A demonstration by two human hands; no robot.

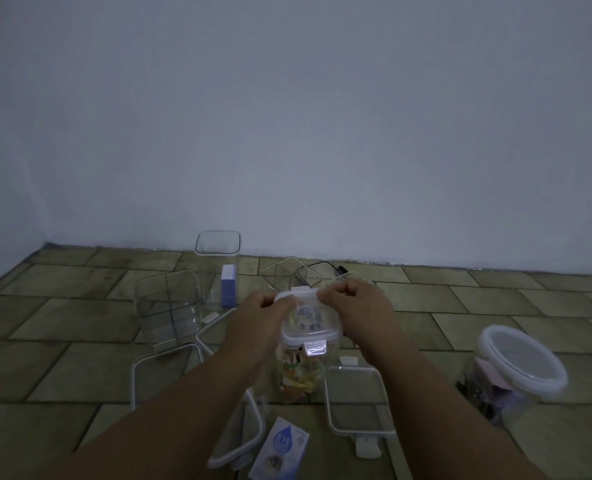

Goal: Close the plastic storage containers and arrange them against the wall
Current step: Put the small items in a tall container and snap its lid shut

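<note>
Head view: your left hand (265, 306) and right hand (355, 304) curl their fingers onto the far rim of the white-edged clear plastic lid (310, 323) capping the upright clear plastic container (301, 372) on the tiled floor (79, 341). Its far latch (303, 289) lies between both hands, equally near.

Free room: floor strip on the right along the wall; left and centre are crowded.
Tiled floor (495, 299) btw. round-lid container (521, 362) and wall (322, 133) gives a wide passage. Left: tall open container (217, 242) at the wall, wide open container (168, 306) near it, loose lid (169, 351) in front. Centre: lidded container (308, 327), small open containers (289, 275) just behind. Near edge: eye-drop box (280, 448) and square lid (355, 400).
</note>
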